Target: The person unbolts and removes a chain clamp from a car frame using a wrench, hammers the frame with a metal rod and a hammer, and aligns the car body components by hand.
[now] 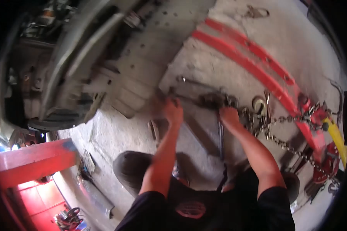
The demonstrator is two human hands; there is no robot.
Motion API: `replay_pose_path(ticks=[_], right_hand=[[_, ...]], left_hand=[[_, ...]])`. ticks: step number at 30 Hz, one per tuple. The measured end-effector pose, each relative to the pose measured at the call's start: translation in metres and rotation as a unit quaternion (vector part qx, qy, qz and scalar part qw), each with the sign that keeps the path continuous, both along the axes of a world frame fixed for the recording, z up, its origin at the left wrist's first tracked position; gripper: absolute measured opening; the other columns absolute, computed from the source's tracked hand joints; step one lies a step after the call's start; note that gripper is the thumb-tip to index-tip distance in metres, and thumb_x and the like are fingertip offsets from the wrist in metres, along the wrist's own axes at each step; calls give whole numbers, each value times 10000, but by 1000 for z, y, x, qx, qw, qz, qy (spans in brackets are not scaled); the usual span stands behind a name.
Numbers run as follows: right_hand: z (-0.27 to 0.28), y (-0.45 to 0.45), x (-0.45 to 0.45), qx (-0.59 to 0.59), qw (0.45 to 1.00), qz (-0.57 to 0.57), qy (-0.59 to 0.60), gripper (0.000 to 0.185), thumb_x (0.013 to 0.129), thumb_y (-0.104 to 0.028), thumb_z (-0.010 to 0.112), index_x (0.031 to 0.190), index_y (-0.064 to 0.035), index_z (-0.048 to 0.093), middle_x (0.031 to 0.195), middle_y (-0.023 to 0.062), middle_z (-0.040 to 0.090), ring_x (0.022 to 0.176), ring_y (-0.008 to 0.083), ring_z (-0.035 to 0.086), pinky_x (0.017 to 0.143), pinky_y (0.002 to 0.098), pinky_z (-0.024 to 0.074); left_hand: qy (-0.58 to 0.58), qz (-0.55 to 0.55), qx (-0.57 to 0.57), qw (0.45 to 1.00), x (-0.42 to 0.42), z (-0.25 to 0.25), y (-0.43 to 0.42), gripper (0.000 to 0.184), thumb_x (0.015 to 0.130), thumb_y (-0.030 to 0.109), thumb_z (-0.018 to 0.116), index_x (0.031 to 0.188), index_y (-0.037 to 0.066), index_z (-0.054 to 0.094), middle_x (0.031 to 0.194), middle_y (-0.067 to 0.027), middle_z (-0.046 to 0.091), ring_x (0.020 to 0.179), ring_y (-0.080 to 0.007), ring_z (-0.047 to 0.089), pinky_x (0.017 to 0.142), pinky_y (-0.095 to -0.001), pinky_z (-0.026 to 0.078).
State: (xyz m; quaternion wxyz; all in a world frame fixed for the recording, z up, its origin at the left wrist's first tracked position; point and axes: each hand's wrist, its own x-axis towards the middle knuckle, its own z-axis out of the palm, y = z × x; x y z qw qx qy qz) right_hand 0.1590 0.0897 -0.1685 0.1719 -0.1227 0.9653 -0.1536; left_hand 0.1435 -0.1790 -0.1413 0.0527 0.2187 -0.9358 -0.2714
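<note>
Both arms reach forward over the floor. My left hand point(172, 109) is closed near the left end of a dark metal tool, beside the vehicle's underside; blur hides exactly what its fingers grip. My right hand point(229, 115) is closed at the dark metal clamp-like piece point(214, 100), next to the chain point(283, 144). Below the right hand a dark bar point(221, 142) runs down toward my body. A metal hook point(259, 104) lies just right of that hand. Beyond the hands, a wrench-like rod point(196, 82) with a ring end lies on the floor.
The vehicle's frame and body panels point(85, 57) fill the upper left. A long red steel beam point(250, 61) crosses the right side, with chain around it and a yellow part point(336, 142) beside it. A red block point(34, 159) stands at the lower left.
</note>
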Motion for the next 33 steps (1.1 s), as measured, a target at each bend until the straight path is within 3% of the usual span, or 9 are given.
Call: replay_pose_path(ticks=[3, 6, 10, 12, 15, 18, 22, 27, 33], right_hand=[[25, 18, 19, 24, 995, -2, -101, 487, 878, -516, 634, 853, -37, 716, 857, 204, 706, 843, 383, 695, 744, 502, 551], [17, 21, 56, -19, 993, 5, -121, 613, 848, -536, 669, 1154, -7, 621, 909, 226, 703, 872, 421, 682, 795, 492, 549], [-15, 5, 94, -17, 991, -106, -78, 691, 824, -453, 712, 1265, 21, 471, 911, 249, 691, 889, 425, 679, 810, 481, 541], [-21, -2, 97, -11, 985, -156, -75, 650, 813, -367, 731, 1250, 26, 454, 877, 258, 686, 876, 412, 688, 783, 469, 545], [-37, 12, 99, -243, 914, -286, -156, 523, 820, -253, 709, 1181, 35, 462, 799, 232, 678, 718, 365, 699, 632, 446, 547], [39, 8, 81, -376, 832, -349, -211, 518, 795, -142, 698, 1207, 63, 461, 702, 170, 622, 591, 209, 642, 533, 386, 517], [94, 3, 53, -253, 900, -339, -109, 353, 768, -142, 692, 1052, 41, 588, 717, 175, 633, 584, 233, 622, 523, 376, 475], [112, -12, 15, -379, 865, -328, -22, 338, 828, -143, 626, 1097, 45, 546, 698, 138, 607, 535, 218, 602, 492, 368, 477], [143, -21, -21, -489, 802, -336, -71, 367, 798, -122, 658, 1093, 78, 568, 729, 166, 634, 564, 228, 636, 527, 365, 496]], left_hand=[[75, 30, 314, 946, -43, -12, 25, 383, 955, 323, 597, 1212, 39, 611, 1030, -146, 696, 861, -366, 675, 847, -472, 538], [56, 154, 720, 674, -88, 7, 47, 415, 954, 334, 588, 1229, 22, 594, 1151, -145, 648, 997, -357, 639, 946, -506, 520], [137, 93, 897, 410, -126, 55, 45, 486, 963, 349, 573, 1326, 28, 541, 1341, -153, 541, 1272, -327, 513, 1089, -502, 436], [181, 26, 917, 353, -137, 90, 38, 485, 979, 324, 555, 1359, 25, 522, 1393, -170, 518, 1319, -344, 481, 1122, -513, 405], [159, -99, 981, 45, -161, 89, 9, 495, 996, 300, 523, 1399, 14, 493, 1468, -177, 472, 1372, -343, 430, 1159, -533, 355], [223, -82, 953, 190, -136, 150, 32, 496, 993, 290, 520, 1398, 6, 501, 1490, -163, 470, 1387, -335, 422, 1182, -533, 313], [218, -76, 954, 190, -141, 146, 33, 506, 990, 283, 515, 1414, 9, 489, 1483, -154, 485, 1397, -329, 416, 1195, -521, 287], [220, 35, 937, 268, -147, 106, 23, 429, 997, 252, 488, 1349, 12, 542, 1455, -154, 515, 1383, -312, 440, 1176, -523, 328], [116, 134, 786, 592, -132, 88, 39, 336, 999, 279, 506, 1187, 24, 619, 1173, -125, 667, 1188, -313, 584, 1024, -511, 492]])
